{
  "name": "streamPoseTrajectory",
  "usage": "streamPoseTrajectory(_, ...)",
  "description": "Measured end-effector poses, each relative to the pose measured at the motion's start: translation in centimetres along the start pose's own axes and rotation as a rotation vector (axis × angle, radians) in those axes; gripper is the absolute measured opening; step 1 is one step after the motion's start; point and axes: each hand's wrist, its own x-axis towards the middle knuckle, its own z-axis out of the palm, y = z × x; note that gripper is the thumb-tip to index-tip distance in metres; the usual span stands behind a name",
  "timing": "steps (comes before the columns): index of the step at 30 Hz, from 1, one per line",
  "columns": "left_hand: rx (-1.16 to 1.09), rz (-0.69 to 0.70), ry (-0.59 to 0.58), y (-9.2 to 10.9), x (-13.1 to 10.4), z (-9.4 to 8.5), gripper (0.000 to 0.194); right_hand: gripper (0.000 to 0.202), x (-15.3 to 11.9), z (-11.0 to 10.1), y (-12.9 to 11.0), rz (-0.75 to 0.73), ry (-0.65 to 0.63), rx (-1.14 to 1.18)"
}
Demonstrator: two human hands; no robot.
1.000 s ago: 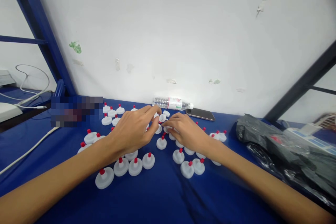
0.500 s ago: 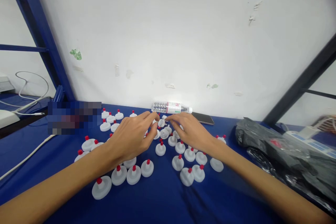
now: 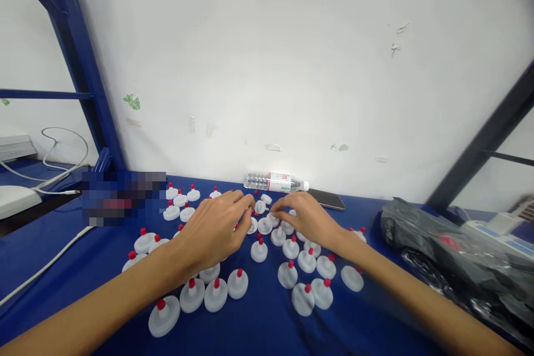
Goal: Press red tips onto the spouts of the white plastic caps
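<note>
My left hand (image 3: pixel 223 225) is curled with thumb and index close together, just left of loose white caps. Whatever lies between its fingertips is too small to make out. My right hand (image 3: pixel 306 214) reaches down over the cluster, fingertips bent onto a white cap (image 3: pixel 273 218). Beside it lie an overturned white cap (image 3: pixel 264 226) and another tipped on its side (image 3: pixel 261 207). Small red tips (image 3: pixel 255 213) are scattered between the hands. Closer to me stands a white cap with a red tip (image 3: pixel 259 251); several like it surround both forearms.
A clear plastic bottle (image 3: pixel 275 182) lies along the wall, with a dark phone (image 3: pixel 327 199) to its right. Grey plastic bags (image 3: pixel 438 256) cover the right side of the blue table (image 3: pixel 258 325). White cables (image 3: pixel 45 256) run along the left. Blue frame posts (image 3: pixel 89 78) stand at the sides.
The view has tilted slightly upward, so everything sits lower. My right hand has shifted a little to the right, away from the tipped cap, onto another white cap. My left hand stays nearly in place.
</note>
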Motion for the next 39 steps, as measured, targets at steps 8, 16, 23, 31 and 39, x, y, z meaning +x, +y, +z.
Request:
streamPoseTrajectory(8,-0.093,-0.025,0.065,0.0,-0.3,0.4,0.049,0.015,0.1,-2.4,-2.8,0.057,0.172,0.252)
streamPoseTrajectory(16,-0.063,0.016,0.132,0.0,-0.2,0.4,0.032,0.026,0.0,-1.9,-3.2,0.062,0.178,0.212)
streamPoseTrajectory(23,0.067,0.009,0.100,-0.5,-0.1,0.5,0.033,0.017,-0.3,-0.5,-0.1,0.003,-0.117,-0.045)
streamPoseTrajectory(31,0.074,0.014,0.082,-0.4,-0.2,0.6,0.035,0.026,-0.5,-0.7,-0.1,0.008,-0.218,-0.089)
streamPoseTrajectory(39,0.078,0.034,0.103,-0.6,-0.4,0.9,0.034,0.024,-0.4,-0.6,-0.2,0.007,-0.230,-0.143)
